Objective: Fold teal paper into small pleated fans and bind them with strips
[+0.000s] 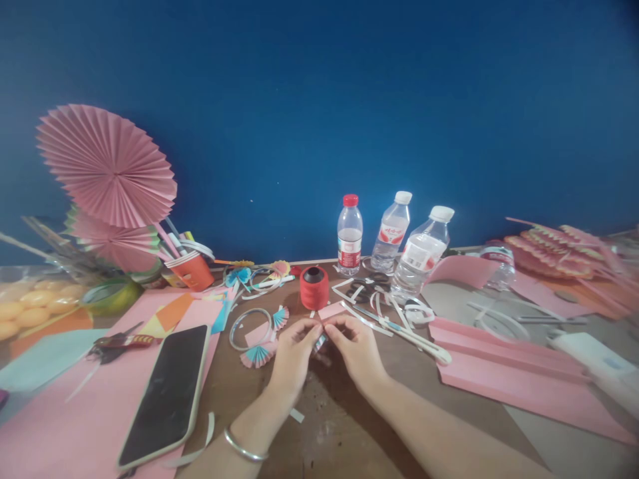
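Note:
My left hand (pixel 297 340) and my right hand (pixel 353 338) meet over the middle of the brown table, fingertips closed in a pinch. Between them is a small folded paper piece (pixel 320 342) with blue and white showing; the fingers hide most of it. Just beyond the fingertips stands a spool of red thread (pixel 314 289), with a pink paper scrap (pixel 332 310) beside it. Left of my left hand lie a ring (pixel 250 310) and small pleated paper fans, one of them blue and pink (pixel 257 355).
Three water bottles (pixel 349 243) stand by the blue wall. A phone (pixel 167 392) lies on pink paper at left, near scissors (pixel 117 342). Behind are an orange cup (pixel 192 269) and a large pink paper fan (pixel 114 171). A white-handled cutter (pixel 424 346) and pleated pink paper (pixel 519 386) lie right.

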Available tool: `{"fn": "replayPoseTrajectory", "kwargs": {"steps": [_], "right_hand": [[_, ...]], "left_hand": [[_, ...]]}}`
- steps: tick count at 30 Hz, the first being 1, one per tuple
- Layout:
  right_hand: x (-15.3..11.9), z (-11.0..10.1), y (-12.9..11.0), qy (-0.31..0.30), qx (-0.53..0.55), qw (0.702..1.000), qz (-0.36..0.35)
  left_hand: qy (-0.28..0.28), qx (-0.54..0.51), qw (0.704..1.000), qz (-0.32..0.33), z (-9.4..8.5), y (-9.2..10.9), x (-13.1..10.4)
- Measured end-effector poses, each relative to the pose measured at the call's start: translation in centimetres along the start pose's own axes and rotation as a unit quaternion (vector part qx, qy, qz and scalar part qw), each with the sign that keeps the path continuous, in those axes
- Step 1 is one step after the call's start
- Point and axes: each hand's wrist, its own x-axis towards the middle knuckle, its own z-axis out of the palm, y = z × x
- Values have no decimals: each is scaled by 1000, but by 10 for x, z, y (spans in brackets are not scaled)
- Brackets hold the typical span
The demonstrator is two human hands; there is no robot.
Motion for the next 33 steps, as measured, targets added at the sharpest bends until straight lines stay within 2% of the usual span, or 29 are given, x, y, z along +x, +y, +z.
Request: {"fn": "replayPoseTrajectory", "kwargs": {"steps": [3,6,13,17,20,25,30,33], "right_hand": [[0,0,-1,-2,-30,1000,-8],[-1,0,-2,-2,-45,999,-7],[-2,1,-5,-17,-54,998,-16],[-2,1,-3,-23,-69,997,-11],[-1,0,-1,-22,-87,996,-11],[1,1,0,-28,-112,993,-17],[-1,1,0,-21,-134,990,-26],[-3,0,-1,-10,-149,987,-58]], "left_hand": [[23,81,995,48,-4,1,3],[34,117,990,71,-6,4,3],[2,190,970,154,-5,13,1],[-14,206,966,156,-6,15,3],[-53,234,961,137,-10,19,7],[-97,317,927,176,-19,30,14],[-98,337,921,171,-18,31,11],[-95,332,927,144,-17,31,10]]}}
